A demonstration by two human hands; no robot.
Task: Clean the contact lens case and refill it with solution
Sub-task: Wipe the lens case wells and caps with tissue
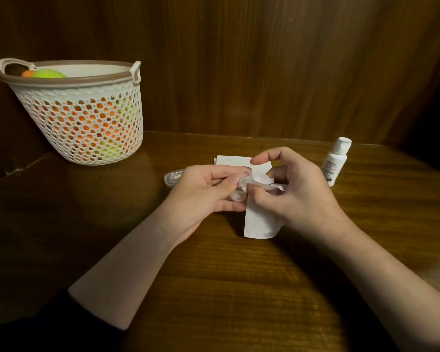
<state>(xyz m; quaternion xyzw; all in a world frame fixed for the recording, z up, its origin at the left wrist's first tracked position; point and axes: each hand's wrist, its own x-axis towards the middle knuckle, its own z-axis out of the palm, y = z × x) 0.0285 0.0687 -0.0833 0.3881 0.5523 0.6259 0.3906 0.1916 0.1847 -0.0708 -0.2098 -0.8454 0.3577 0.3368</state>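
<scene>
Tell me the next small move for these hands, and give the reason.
Probably twist the tissue inside the clear lens case to finish wiping. The left hand grips the case, the right hand pinches the tissue against it, and the solution bottle stands capped and untouched on the table, so refilling looks premature.

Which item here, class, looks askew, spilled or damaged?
The white mesh basket at back left leans, tilted against the wooden wall. Nothing looks spilled: the solution bottle stands upright and capped. Left hand holds the lens case; right hand wipes with tissue.
</scene>
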